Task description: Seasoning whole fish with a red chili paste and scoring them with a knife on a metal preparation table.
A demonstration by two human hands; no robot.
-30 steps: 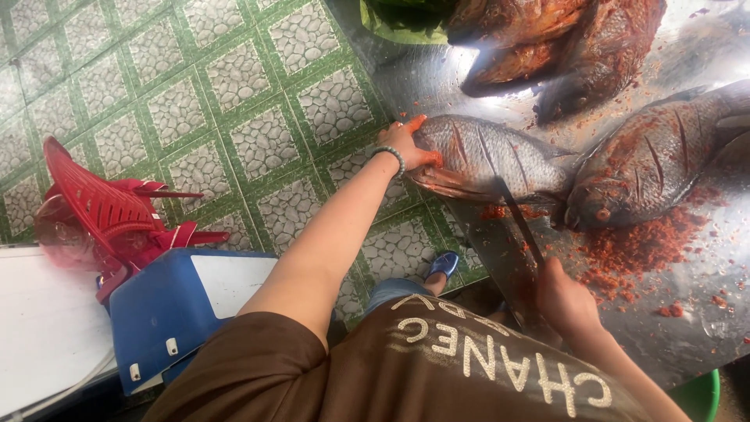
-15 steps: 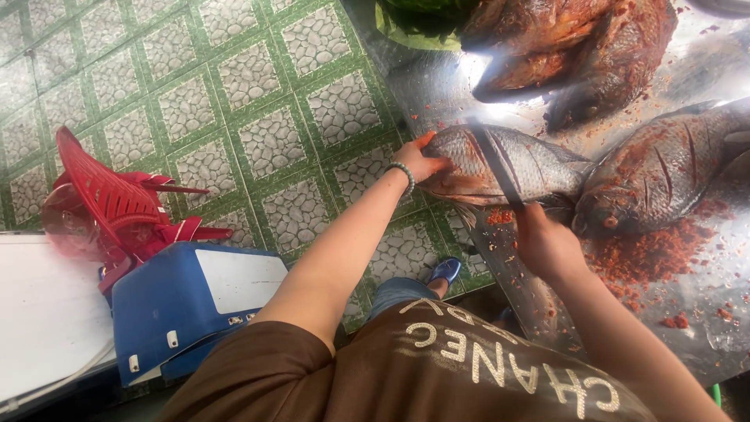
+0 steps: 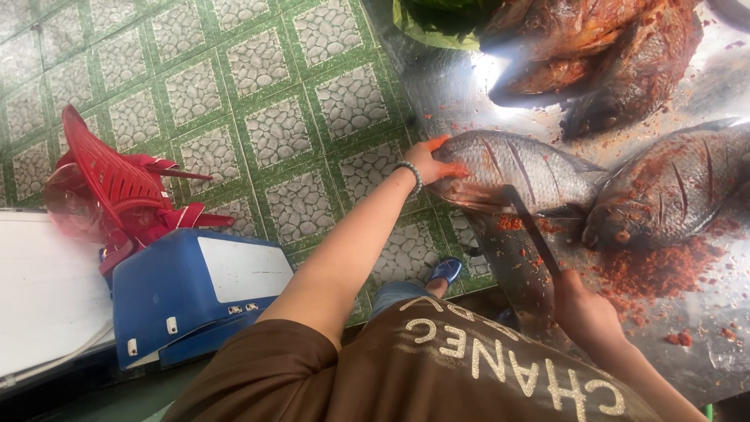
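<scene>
A grey fish (image 3: 523, 166) with slanted cuts in its side lies on a shiny metal table (image 3: 461, 86). My left hand (image 3: 432, 159), stained orange and wearing a bead bracelet, grips the fish at its head end. My right hand (image 3: 582, 312) is closed on the handle of a dark knife (image 3: 531, 227). The blade points up toward the fish's belly, and its tip is at the lower edge of the fish. A second scored fish (image 3: 672, 187), rubbed with red spice, lies just to the right.
More spice-coated fish (image 3: 609, 47) and a green leaf (image 3: 437, 19) lie at the table's far end. Red spice paste (image 3: 656, 273) is scattered on the metal. Left of me are a red plastic chair (image 3: 117, 184), a blue box (image 3: 187, 289) and a white surface (image 3: 39, 289), on the green tiled floor.
My right hand carried the knife up across the grey fish's side, then drew it back toward me to the belly edge. My left hand stayed on the fish's head.
</scene>
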